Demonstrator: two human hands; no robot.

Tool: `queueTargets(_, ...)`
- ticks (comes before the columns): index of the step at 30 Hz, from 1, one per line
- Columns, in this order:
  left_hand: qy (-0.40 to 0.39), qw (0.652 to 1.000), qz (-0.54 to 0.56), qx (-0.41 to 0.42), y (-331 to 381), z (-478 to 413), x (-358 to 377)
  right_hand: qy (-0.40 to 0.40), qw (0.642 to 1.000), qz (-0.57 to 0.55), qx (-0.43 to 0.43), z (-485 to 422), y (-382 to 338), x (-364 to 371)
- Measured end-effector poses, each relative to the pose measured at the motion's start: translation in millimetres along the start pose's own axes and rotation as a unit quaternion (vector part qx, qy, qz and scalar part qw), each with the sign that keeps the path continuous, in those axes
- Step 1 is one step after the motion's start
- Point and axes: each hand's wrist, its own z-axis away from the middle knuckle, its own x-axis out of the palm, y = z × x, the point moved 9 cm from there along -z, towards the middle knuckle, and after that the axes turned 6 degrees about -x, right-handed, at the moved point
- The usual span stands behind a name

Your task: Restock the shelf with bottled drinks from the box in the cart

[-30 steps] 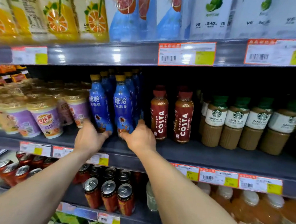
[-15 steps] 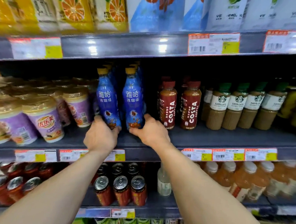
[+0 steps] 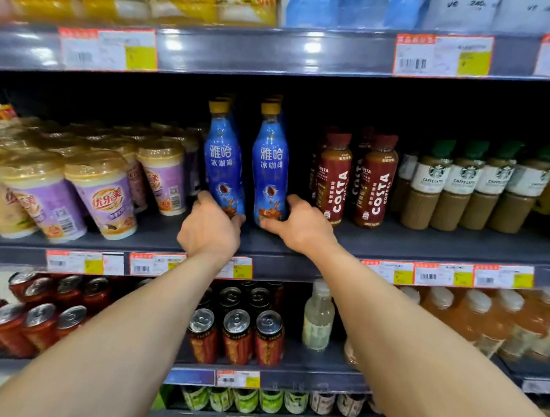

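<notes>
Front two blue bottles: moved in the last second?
Yes. The front blue bottles came forward toward the shelf edge; their bases now sit about level with the front Costa bottles.

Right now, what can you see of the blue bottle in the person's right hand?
The right blue bottle is slim and waisted, with a glossy blue wrap, white Chinese lettering and a gold cap. It is upright at the shelf front, same bottles behind. The right hand grips its base, thumb in front. The left blue bottle, gripped by the left hand, stands beside it; Costa bottles on the other side.
</notes>
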Motion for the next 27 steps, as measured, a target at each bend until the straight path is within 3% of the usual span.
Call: queueTargets(27, 0.0, 0.999, -0.028, -0.016, -1.3, -4.2, 7.6, -0.012, 1.0, 0.022, 0.009, 2.4, -2.3, -2.2)
